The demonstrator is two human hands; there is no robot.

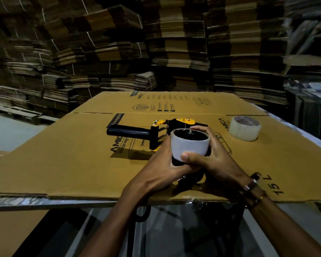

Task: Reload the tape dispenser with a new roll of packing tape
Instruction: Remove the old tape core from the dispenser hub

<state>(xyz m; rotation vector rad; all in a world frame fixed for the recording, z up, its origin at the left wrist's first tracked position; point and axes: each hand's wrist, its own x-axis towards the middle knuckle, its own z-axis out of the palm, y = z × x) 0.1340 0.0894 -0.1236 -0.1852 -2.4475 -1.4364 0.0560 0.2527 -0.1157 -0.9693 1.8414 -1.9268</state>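
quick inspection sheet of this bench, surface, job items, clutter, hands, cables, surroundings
surface: flattened printed cardboard sheet covers the table
job's things: black-and-yellow tape dispenser on the sheet, handle pointing left; empty core on its hub; new tape roll lying flat, far right, untouched
clutter: nothing seen
grippers: left hand and right hand both grip the core
cables: dark looped cord hangs under the table edge
surroundings: stacks of flattened cartons behind, dim light
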